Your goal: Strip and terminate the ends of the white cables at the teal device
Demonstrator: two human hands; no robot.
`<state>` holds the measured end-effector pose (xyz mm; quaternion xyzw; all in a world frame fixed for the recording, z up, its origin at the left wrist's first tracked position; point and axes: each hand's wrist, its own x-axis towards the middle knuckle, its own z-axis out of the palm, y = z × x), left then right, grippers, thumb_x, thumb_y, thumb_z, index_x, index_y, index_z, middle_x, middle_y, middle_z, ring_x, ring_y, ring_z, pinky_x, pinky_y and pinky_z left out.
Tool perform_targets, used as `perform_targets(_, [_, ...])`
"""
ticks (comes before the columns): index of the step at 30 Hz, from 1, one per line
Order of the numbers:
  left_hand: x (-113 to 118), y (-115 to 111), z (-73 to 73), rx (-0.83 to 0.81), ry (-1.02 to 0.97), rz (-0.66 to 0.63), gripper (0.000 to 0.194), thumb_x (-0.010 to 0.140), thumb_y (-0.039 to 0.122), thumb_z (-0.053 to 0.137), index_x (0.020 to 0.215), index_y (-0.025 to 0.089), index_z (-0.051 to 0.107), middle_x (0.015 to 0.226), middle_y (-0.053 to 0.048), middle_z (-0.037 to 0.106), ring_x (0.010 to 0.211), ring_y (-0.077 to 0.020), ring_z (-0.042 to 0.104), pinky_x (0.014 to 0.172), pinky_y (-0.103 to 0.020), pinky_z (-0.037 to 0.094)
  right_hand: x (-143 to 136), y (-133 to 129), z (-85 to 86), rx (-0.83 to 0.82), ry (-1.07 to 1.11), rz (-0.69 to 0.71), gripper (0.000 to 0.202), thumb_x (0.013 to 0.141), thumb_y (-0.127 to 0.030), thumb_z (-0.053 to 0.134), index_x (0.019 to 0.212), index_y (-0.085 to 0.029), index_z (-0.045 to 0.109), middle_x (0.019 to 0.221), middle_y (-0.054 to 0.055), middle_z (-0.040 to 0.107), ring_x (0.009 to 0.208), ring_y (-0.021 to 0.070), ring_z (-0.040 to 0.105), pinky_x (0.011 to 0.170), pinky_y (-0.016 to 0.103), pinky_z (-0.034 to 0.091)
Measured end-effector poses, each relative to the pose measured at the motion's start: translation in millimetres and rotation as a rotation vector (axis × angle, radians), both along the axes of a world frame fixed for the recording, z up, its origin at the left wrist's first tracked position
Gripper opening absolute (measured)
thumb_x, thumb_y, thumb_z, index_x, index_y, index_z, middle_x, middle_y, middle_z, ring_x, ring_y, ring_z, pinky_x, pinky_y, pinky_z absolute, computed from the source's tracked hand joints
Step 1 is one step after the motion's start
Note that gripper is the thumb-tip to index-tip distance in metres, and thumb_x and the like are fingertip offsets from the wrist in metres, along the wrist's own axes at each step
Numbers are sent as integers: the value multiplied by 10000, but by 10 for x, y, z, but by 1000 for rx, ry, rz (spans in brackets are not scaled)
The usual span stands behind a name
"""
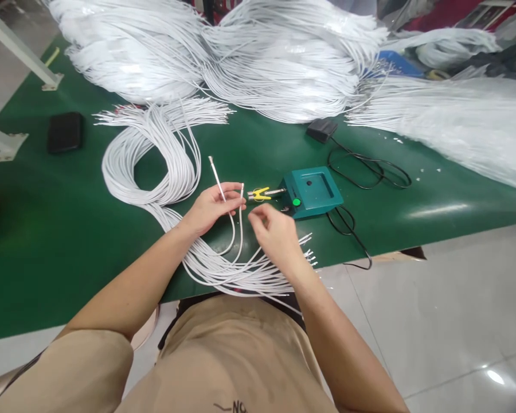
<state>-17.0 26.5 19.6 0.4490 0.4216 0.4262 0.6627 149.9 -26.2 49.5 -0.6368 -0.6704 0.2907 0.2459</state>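
My left hand is closed on a white cable, whose end stands up between the fingertips. A second cable end rises across the same fingers and leans to the left. Just right of it, my right hand has its fingers curled together; whether anything is between them is hidden. Beyond both hands, a yellow clip-like tool tip sticks out leftward from a teal machine with a green button. A bundle of white cables runs under my hands along the table's front edge.
A coiled cable bundle lies left of centre on the green table. Large cable heaps fill the back. A black pedal with its cord, a black case and a blue tray are also there.
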Motion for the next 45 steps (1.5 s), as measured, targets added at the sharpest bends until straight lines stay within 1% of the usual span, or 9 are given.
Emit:
perform_targets(5, [15, -3, -18, 118, 43, -32, 514, 712, 270, 767, 1166, 150, 558, 824, -19, 686, 753, -130, 671, 616, -202, 473, 2, 339, 73, 27, 278, -65, 287, 788, -431, 620, 948, -194, 648, 688, -16, 656, 567, 122, 556, 614, 266, 438])
perform_targets(9, [32, -38, 31, 133, 75, -46, 520, 718, 245, 757, 1179, 150, 536, 817, -11, 679, 749, -137, 674, 682, -242, 504, -41, 473, 29, -100, 571, -79, 267, 696, -424, 698, 759, -170, 647, 605, -25, 606, 481, 95, 492, 476, 239, 391])
perform_targets(13, [49, -44, 41, 94, 62, -41, 490, 729, 253, 743, 1163, 147, 544, 776, 1, 652, 725, -129, 661, 640, -227, 483, -46, 454, -6, -150, 810, -105, 227, 671, -368, 729, 710, -153, 669, 581, -27, 589, 473, 70, 444, 477, 231, 381])
perform_targets(16, [65, -35, 15, 85, 23, -35, 464, 736, 256, 738, 1145, 143, 549, 754, 12, 632, 703, -109, 644, 627, -213, 469, -44, 419, -26, -273, 1033, -121, 225, 638, -332, 762, 728, -145, 675, 608, -28, 573, 497, 56, 409, 471, 217, 352])
perform_targets(20, [84, -44, 2, 119, -10, -35, 482, 735, 218, 731, 1164, 147, 523, 763, 15, 644, 686, -100, 641, 672, -230, 484, -39, 414, -52, -516, 1264, -119, 200, 629, -271, 772, 696, -135, 641, 522, -94, 361, 449, 26, 243, 415, 194, 243])
perform_targets(27, [80, -79, -5, 217, 11, -98, 582, 822, 193, 627, 1346, 149, 378, 754, 0, 660, 696, -122, 644, 678, -258, 485, -24, 526, 37, -532, 1155, -56, 347, 731, -487, 689, 775, -143, 684, 470, -88, 327, 423, 62, 353, 436, 219, 286])
perform_targets(33, [67, -73, -28, 259, 29, -130, 577, 837, 178, 605, 1370, 160, 383, 771, -2, 653, 734, -124, 644, 686, -247, 486, -4, 534, 65, -573, 1129, 43, 299, 688, -416, 762, 644, -151, 631, 484, -61, 414, 496, 90, 484, 469, 219, 315])
perform_targets(39, [73, -72, -33, 270, 21, -92, 519, 832, 172, 603, 1331, 172, 464, 785, 7, 609, 746, -110, 642, 681, -221, 505, 43, 426, -2, -511, 1226, -66, 269, 655, -372, 806, 734, -138, 699, 635, -33, 541, 557, 59, 462, 549, 212, 410])
perform_targets(45, [63, -62, -43, 303, 93, -107, 464, 833, 212, 611, 1289, 189, 531, 780, 9, 576, 686, -93, 607, 639, -206, 498, 33, 394, 8, -368, 1076, -132, 249, 641, -357, 803, 754, -145, 734, 701, 8, 646, 603, 80, 544, 629, 237, 480])
